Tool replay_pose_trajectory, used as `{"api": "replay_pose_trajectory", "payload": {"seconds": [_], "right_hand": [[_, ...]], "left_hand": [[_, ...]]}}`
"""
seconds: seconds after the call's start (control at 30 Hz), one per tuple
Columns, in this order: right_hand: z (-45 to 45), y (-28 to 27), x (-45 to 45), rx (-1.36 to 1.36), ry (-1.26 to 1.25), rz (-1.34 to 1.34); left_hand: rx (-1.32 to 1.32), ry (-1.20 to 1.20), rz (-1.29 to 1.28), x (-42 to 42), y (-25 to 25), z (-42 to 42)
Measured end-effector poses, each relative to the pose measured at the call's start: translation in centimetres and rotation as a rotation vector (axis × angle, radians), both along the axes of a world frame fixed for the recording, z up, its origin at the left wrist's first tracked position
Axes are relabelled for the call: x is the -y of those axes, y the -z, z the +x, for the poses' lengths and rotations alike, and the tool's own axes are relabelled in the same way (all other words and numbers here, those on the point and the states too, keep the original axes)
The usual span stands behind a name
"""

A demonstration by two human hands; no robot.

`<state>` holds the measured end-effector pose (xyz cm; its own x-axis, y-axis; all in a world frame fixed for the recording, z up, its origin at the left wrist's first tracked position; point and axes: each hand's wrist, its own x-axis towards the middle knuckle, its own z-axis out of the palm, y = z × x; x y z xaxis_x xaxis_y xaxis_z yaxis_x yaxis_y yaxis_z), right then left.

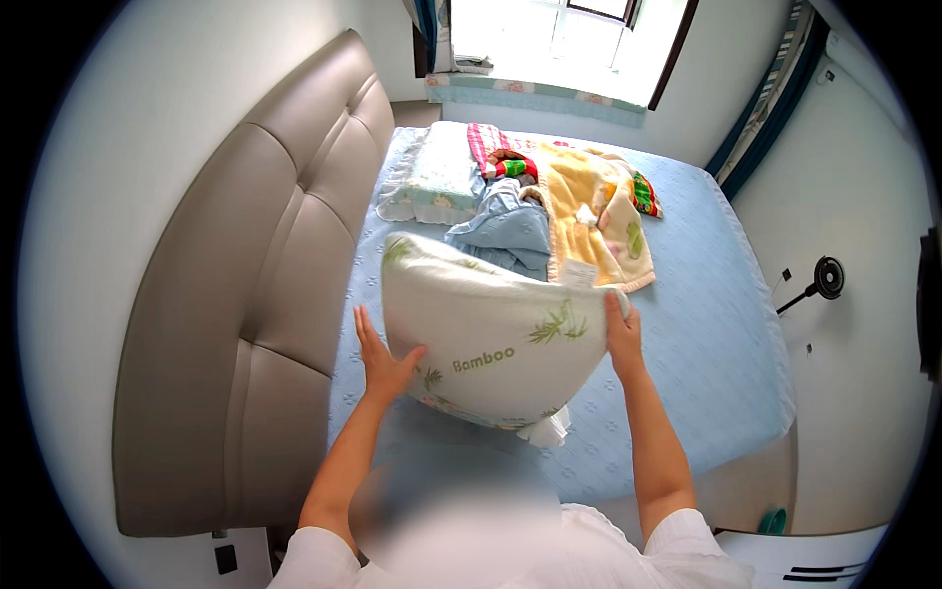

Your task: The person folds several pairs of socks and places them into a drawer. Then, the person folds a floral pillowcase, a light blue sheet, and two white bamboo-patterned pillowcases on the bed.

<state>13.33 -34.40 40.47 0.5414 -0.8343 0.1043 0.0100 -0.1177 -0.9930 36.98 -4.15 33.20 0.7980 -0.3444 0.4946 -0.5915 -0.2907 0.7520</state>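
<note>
A white pillow (493, 331) with green bamboo prints is raised over the near part of the bed, its upper edge sagging. My right hand (624, 335) grips its upper right corner, near a white tag. At the pillow's left side is my left hand (386, 364), fingers spread and the thumb against the cover; it does not close around it. White frilly fabric (548, 428) shows under the pillow's lower edge. Beneath lies a light blue quilted bed cover (692, 294).
Beyond the pillow lie a frilled floral pillow (438, 173), crumpled blue fabric (508, 224) and a yellow patterned blanket (596, 221). A padded headboard (294, 258) borders the bed's left side. A black fan (829, 277) stands at the right, and a window (544, 37) is at the far end.
</note>
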Motion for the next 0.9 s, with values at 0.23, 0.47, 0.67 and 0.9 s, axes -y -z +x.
{"api": "replay_pose_trajectory", "payload": {"seconds": [0.23,0.47,0.67,0.9], "right_hand": [[-8.1,1.7,1.0,0.041,-0.043,0.324],[-15.1,2.9,-1.2,-0.133,0.007,0.319],[-26.0,4.4,1.9,-0.73,0.443,-0.117],[-3.9,-3.9,-6.3,-0.773,-0.273,-1.162]], "left_hand": [[-0.844,0.373,0.004,4.4,15.6,1.1],[-0.63,-0.015,0.29,10.5,16.2,-0.2],[-1.071,0.251,0.026,11.1,17.1,-2.1],[-0.625,0.492,0.154,9.5,12.1,-6.4]]}}
